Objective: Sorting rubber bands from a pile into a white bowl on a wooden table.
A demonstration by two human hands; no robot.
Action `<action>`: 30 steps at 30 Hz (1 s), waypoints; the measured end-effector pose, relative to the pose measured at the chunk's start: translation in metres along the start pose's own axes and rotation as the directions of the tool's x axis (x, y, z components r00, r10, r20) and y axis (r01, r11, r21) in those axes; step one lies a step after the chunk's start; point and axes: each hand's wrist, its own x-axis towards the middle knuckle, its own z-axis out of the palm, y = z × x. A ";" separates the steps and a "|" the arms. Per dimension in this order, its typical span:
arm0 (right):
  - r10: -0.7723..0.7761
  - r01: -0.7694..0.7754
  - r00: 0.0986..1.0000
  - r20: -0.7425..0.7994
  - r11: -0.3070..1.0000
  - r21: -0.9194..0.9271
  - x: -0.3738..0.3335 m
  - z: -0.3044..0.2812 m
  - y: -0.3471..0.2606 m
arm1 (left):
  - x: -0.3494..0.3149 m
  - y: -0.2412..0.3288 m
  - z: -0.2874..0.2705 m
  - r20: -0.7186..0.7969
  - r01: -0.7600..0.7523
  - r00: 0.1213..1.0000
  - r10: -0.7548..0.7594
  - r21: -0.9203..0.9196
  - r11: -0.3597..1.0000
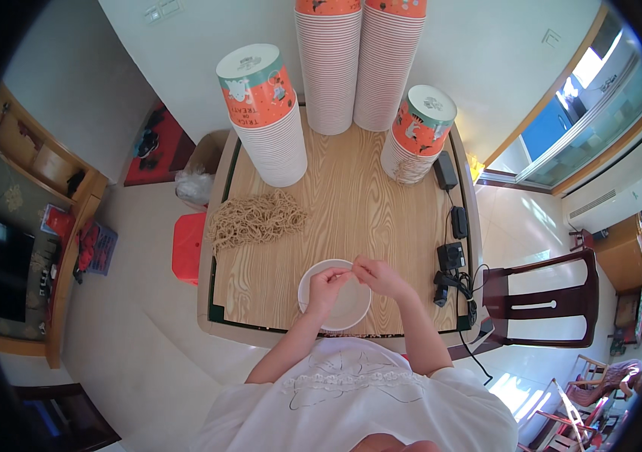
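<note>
Close to the table's near edge stands a white round paper bucket (345,307), its open mouth facing up. Over its far rim my left hand (326,286) and my right hand (378,274) meet with fingertips pinched. Whatever lies between the fingers is too small to make out. To the left, a loose heap of tan twine pieces (257,218) rests on the wooden table (343,196). Behind it rises a stack of upturned orange and green paper buckets (262,105); a shorter stack (420,132) stands at the far right, with tan twine around its lower part.
Two tall bucket stacks (328,68) lean near the wall at the table's far edge. Black adapters and cables (452,258) line the right edge. A dark wooden chair (539,301) stands right of the table, a red stool (185,248) left of it.
</note>
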 end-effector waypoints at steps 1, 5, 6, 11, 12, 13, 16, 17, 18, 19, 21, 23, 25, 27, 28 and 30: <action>0.000 0.000 1.000 0.002 1.000 0.001 0.000 0.001 0.000 | 0.001 -0.004 0.000 -0.009 -0.082 0.997 0.083 0.055 0.995; 0.027 -0.038 0.992 -0.124 0.996 -0.085 0.004 0.004 0.019 | 0.005 -0.013 0.001 -0.019 -0.127 0.991 0.130 0.111 0.986; 0.085 -0.092 0.976 -0.201 0.995 -0.029 0.005 0.003 0.029 | 0.004 -0.012 0.002 -0.035 0.003 0.999 0.000 0.086 0.996; 0.074 -0.049 0.962 -0.262 0.994 0.101 0.011 0.003 0.045 | 0.007 -0.024 -0.001 -0.009 0.317 0.947 -0.321 -0.132 0.939; 0.071 -0.040 0.963 -0.260 0.992 0.123 0.011 0.004 0.048 | 0.007 -0.025 0.001 -0.015 0.327 0.943 -0.333 -0.145 0.934; 0.072 -0.040 0.963 -0.261 0.992 0.122 0.011 0.004 0.051 | 0.008 -0.024 0.003 -0.020 0.338 0.938 -0.345 -0.156 0.928; 0.106 -0.085 0.967 -0.233 0.991 0.102 0.011 0.005 0.059 | 0.008 -0.022 0.006 -0.026 0.343 0.934 -0.355 -0.204 0.917; 0.101 -0.083 0.971 -0.217 0.992 0.091 0.011 0.006 0.061 | 0.009 -0.023 0.007 -0.026 0.343 0.934 -0.356 -0.203 0.917; 0.096 -0.081 0.975 -0.202 0.993 0.082 0.011 0.006 0.062 | 0.009 -0.023 0.007 -0.030 0.341 0.935 -0.355 -0.209 0.916; 0.096 -0.081 0.975 -0.201 0.993 0.082 0.011 0.006 0.062 | 0.009 -0.023 0.007 -0.034 0.338 0.935 -0.353 -0.217 0.916; 0.116 -0.096 0.978 -0.175 0.988 0.117 0.012 0.007 0.062 | 0.011 -0.023 0.009 -0.042 0.343 0.933 -0.359 -0.210 0.916; 0.131 -0.108 0.977 -0.166 0.984 0.143 0.012 0.008 0.062 | 0.012 -0.025 0.010 -0.048 0.347 0.930 -0.363 -0.204 0.915; 0.147 -0.120 0.976 -0.159 0.978 0.169 0.012 0.009 0.064 | 0.011 -0.025 0.011 -0.054 0.341 0.933 -0.357 -0.196 0.919; 0.151 -0.126 0.978 -0.144 0.977 0.171 0.012 0.008 0.066 | 0.012 -0.024 0.012 -0.054 0.343 0.932 -0.359 -0.192 0.919; 0.151 -0.126 0.978 -0.144 0.977 0.171 0.012 0.008 0.065 | 0.012 -0.024 0.012 -0.057 0.345 0.931 -0.361 -0.189 0.919; 0.150 -0.124 0.980 -0.133 0.974 0.190 0.012 0.008 0.063 | 0.014 -0.025 0.012 -0.050 0.342 0.933 -0.358 -0.195 0.919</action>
